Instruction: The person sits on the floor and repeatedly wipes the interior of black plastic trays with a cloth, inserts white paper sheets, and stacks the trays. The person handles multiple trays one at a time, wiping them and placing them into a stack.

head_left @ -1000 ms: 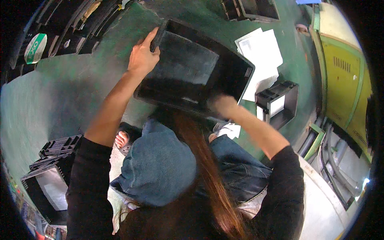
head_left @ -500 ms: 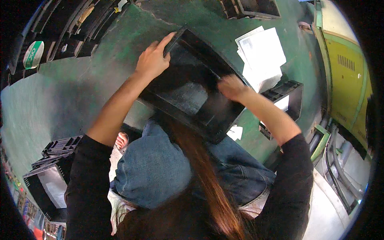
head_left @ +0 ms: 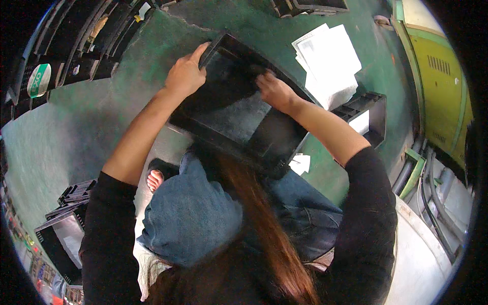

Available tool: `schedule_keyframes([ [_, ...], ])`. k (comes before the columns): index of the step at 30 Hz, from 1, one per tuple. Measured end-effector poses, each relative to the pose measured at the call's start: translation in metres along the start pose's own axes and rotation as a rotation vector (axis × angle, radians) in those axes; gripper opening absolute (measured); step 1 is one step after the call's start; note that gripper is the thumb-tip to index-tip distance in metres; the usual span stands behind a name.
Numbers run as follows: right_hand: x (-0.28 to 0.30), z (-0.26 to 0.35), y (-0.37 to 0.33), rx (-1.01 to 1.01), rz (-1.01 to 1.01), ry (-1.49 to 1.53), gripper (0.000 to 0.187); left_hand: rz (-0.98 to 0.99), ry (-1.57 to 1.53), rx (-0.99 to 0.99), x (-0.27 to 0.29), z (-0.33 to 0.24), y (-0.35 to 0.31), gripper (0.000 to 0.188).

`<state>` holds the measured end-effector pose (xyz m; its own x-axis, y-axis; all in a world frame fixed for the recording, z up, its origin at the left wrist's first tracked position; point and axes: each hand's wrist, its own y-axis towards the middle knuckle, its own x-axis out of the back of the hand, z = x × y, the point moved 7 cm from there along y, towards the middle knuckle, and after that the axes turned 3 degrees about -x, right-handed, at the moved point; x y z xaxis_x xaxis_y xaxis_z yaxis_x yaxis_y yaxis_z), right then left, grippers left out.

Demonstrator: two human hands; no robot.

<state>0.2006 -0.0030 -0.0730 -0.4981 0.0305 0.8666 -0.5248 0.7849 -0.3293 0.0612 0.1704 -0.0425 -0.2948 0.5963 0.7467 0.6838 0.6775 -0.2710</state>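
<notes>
A black plastic crate [head_left: 235,118] is tilted over my lap, its shallow inside facing up toward me. My left hand [head_left: 186,76] grips its far left rim, the thumb over the edge and the fingers wrapped round the outside. Inside the crate, by the far right wall, is my right hand [head_left: 277,93] with its fingers curled together. Whatever those fingers may hold is hidden. A paler patch shows on the crate's dark bottom below my right hand.
White paper sheets [head_left: 335,56] lie on the green floor beyond the crate, with a black bin [head_left: 375,119] beside them. Stacked black crates [head_left: 76,51] stand at the far left, more crates [head_left: 60,239] near left. A yellow-green cabinet [head_left: 439,86] and pipes [head_left: 437,198] are at right.
My right hand has moved left and farther away inside the crate, along its far wall. My left hand keeps its grip on the rim; the view has shifted slightly.
</notes>
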Motion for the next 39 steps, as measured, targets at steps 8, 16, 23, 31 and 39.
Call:
schedule_keyframes([
  [8,-0.038,0.012,-0.082,-0.285,0.711,0.156,0.019,0.037,-0.024,0.040,0.002,0.000,-0.003,0.064],
  [16,0.058,-0.106,0.065,-1.198,-0.409,1.159,0.027,-0.278,-0.228,0.232,0.033,0.025,-0.014,0.052],
  [23,0.010,-0.058,0.165,-1.505,-0.403,1.212,0.018,-0.286,-0.330,0.230,0.029,0.029,-0.015,0.050],
  [31,0.032,0.026,0.142,-1.070,-0.006,1.449,0.020,-0.373,-0.315,0.214,0.033,0.027,-0.014,0.050],
  [39,0.094,0.003,0.131,-0.378,0.618,1.327,0.026,-0.434,0.186,0.050,0.070,-0.004,-0.019,0.050],
])
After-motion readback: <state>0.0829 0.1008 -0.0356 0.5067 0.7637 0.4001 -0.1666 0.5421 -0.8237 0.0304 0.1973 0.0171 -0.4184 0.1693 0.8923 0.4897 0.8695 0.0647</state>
